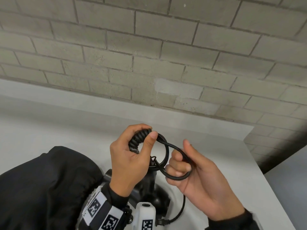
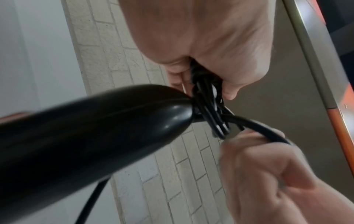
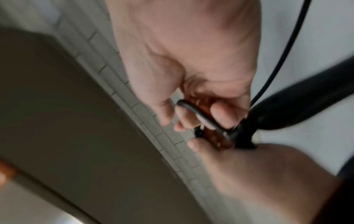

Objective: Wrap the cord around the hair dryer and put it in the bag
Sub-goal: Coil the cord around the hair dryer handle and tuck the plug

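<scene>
My left hand (image 1: 149, 130) grips a tight bundle of wound black cord (image 1: 138, 141), thumb pressed on top. A loose loop of the cord (image 1: 178, 149) runs right into my right hand (image 1: 181, 151), whose fingers curl round it. The black hair dryer (image 1: 150, 183) sits below both hands, partly hidden by my left palm. In the left wrist view the dryer's handle (image 2: 95, 128) ends right at the cord wraps (image 2: 208, 109). In the right wrist view the cord (image 3: 201, 118) crosses my curled fingers (image 3: 224, 112). The plug (image 1: 162, 221) lies on the table. No bag is identifiable.
The white table (image 1: 66, 127) stands against a grey brick wall (image 1: 149, 55); its right edge (image 1: 259, 163) drops off close to my right hand. My black puffy sleeve (image 1: 49, 188) fills the lower left. A white wrist camera (image 1: 146, 211) sits below the dryer.
</scene>
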{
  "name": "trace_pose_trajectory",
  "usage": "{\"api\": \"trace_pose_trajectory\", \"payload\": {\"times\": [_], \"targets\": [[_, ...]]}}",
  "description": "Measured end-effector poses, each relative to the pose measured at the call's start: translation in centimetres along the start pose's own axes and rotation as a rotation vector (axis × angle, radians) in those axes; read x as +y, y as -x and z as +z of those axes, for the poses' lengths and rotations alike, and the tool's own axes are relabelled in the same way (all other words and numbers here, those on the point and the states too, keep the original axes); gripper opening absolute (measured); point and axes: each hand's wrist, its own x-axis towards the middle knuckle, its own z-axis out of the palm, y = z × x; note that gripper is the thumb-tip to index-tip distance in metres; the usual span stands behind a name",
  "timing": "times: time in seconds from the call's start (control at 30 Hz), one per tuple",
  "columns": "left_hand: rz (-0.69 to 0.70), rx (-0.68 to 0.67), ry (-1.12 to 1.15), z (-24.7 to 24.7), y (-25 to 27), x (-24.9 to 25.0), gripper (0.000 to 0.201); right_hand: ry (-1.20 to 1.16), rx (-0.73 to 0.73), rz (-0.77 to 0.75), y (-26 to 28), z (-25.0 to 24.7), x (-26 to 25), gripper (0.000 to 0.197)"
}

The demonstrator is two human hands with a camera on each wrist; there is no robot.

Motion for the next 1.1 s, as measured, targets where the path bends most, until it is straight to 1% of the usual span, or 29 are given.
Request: {"api": "trace_pose_trajectory", "payload": {"times": [0.07, 0.13, 0.2, 0.3, 0.33, 0.37, 0.4, 0.47, 0.5, 0.57, 0.6, 0.63, 0.67, 0.7, 0.73, 0.77, 0.8, 0.83, 0.87, 0.9, 0.93, 1.0, 1.07, 1.1], "targets": [[-0.024, 0.034, 0.024, -0.2, -0.2, -0.2, 0.021, 0.262, 0.0, -0.204, 0.4, -0.4, 1.2, 0.029], [-0.028, 0.056, 0.028, -0.5, -0.5, -0.5, 0.022, 0.526, 0.053, -0.361, 0.6, -1.0, 2.8, 0.023], [-0.011, 0.059, 0.012, -0.6, -0.6, -0.5, 0.02, 0.629, 0.127, -0.436, 0.5, -1.2, 4.1, 0.021], [-0.012, 0.071, -0.002, -0.8, -0.5, -0.6, 0.019, 0.633, 0.22, -0.512, 0.6, -1.2, 4.9, 0.01], [-0.018, 0.077, -0.005, -0.9, -0.5, -0.7, 0.02, 0.601, 0.232, -0.5, 0.8, -1.3, 4.8, 0.02], [-0.024, 0.083, -0.006, -1.1, -0.6, -0.9, 0.02, 0.531, 0.209, -0.468, 1.1, -1.6, 4.7, 0.032], [-0.029, 0.085, -0.007, -1.2, -0.6, -1.0, 0.02, 0.402, 0.183, -0.424, 1.3, -1.7, 4.4, 0.041], [-0.027, 0.077, -0.012, -1.2, -0.6, -1.1, 0.021, 0.128, 0.154, -0.286, 1.8, -1.9, 3.9, 0.054], [-0.023, 0.068, -0.017, -1.1, -0.5, -1.1, 0.022, 0.036, 0.152, -0.208, 2.0, -1.9, 3.7, 0.06], [-0.027, 0.067, -0.018, -0.9, -0.4, -1.0, 0.023, -0.072, 0.114, -0.074, 2.8, -2.7, 3.3, 0.063], [-0.042, 0.077, -0.007, -0.9, -0.4, -1.1, 0.024, -0.099, 0.051, -0.018, 3.1, -3.5, 3.3, 0.057], [-0.058, 0.092, 0.004, -1.0, -0.5, -1.2, 0.025, -0.113, -0.016, 0.002, 3.1, -3.9, 3.2, 0.048], [-0.073, 0.101, 0.014, -1.2, -0.7, -1.4, 0.026, -0.1, 0.012, -0.026, 3.2, -4.2, 3.3, 0.039], [-0.084, 0.1, 0.021, -1.4, -0.8, -1.5, 0.026, -0.024, 0.118, -0.121, 3.9, -5.0, 3.6, 0.036], [-0.09, 0.092, 0.029, -1.5, -0.9, -1.5, 0.026, 0.027, 0.158, -0.157, 4.5, -5.5, 4.7, 0.032], [-0.093, 0.084, 0.036, -1.6, -0.9, -1.4, 0.025, 0.065, 0.117, -0.169, 4.8, -6.3, 5.4, 0.027], [-0.098, 0.08, 0.042, -1.5, -0.9, -1.2, 0.023, 0.181, 0.072, -0.161, 4.9, -6.9, 5.6, 0.029], [-0.107, 0.083, 0.051, -1.5, -0.8, -1.0, 0.021, 0.303, 0.09, -0.155, 5.2, -7.0, 5.9, 0.04], [-0.125, 0.093, 0.066, -1.4, -0.7, -1.0, 0.019, 0.367, 0.168, -0.16, 5.7, -7.3, 6.3, 0.049], [-0.148, 0.102, 0.089, -1.4, -0.6, -0.9, 0.017, 0.307, 0.259, -0.187, 6.1, -7.1, 6.5, 0.057], [-0.17, 0.104, 0.113, -1.4, -0.5, -0.9, 0.015, 0.189, 0.345, -0.212, 6.5, -7.1, 6.6, 0.06], [-0.182, 0.084, 0.12, -1.3, -0.2, -0.7, 0.013, 0.001, 0.462, -0.222, 6.7, -7.0, 6.4, 0.065], [-0.168, 0.055, 0.083, -1.2, 0.1, -0.5, 0.015, 0.049, 0.564, -0.255, 6.4, -7.0, 6.1, 0.075], [-0.164, 0.053, 0.072, -1.0, 0.2, -0.3, 0.016, 0.094, 0.614, -0.299, 6.0, -6.9, 6.0, 0.079]]}}
